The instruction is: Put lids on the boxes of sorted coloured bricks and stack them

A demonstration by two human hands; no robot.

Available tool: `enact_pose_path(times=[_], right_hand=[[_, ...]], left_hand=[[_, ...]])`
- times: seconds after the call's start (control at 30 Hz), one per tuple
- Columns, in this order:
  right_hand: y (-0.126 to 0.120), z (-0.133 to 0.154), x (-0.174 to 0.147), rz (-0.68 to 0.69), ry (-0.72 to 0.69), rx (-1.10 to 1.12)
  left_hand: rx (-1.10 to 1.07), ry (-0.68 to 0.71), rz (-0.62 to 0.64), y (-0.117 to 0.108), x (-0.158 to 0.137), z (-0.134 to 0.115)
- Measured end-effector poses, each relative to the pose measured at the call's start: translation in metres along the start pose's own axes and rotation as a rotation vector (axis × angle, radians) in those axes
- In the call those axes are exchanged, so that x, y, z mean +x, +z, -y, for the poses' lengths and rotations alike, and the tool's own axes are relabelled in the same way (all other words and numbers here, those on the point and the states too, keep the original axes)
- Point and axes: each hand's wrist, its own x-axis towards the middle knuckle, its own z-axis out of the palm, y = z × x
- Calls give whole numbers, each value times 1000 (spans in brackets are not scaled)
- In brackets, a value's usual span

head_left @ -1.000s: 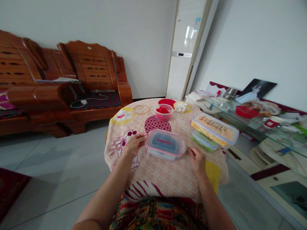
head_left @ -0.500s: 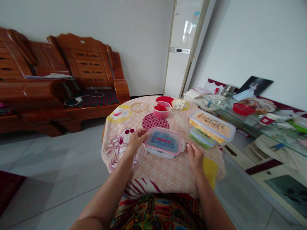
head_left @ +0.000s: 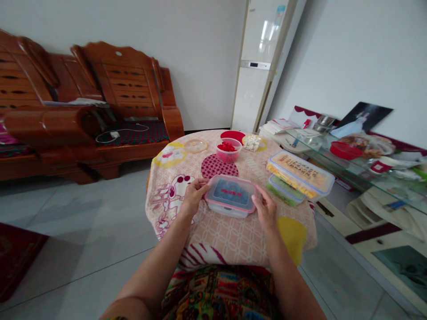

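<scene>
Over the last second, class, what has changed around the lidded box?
The right hand moved in from the cloth to touch the right end of the clear lidded box. The left hand stayed at its left end, and the box stayed on the table with its lid on.

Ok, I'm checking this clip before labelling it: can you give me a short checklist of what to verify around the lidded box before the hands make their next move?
1. Left hand on the box's left edge: ok, fingers touch it.
2. Right hand on the right edge: ok, it rests against that side.
3. Pink-rimmed box flat on the tablecloth: ok.
4. Lid fully latched on all sides: cannot tell; the clips at both ends are hidden by the hands.
5. Space between the box and the stacked containers on the right: ok, apart.
6. Open bowl of red pieces out of the way: ok, it sits farther back.
</scene>
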Motion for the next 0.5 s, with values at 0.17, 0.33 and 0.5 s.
enact_pose_path(times=[0.17, 0.33, 0.5], right_hand=[[2, -5, 13, -52, 30, 45], [4, -5, 13, -58, 21, 44], [4, -2, 10, -62, 18, 40]], left_hand=[[-46, -22, 25, 1, 0, 2], [-95, -37, 79, 1, 3, 6], [-88, -37, 90, -1, 7, 9]])
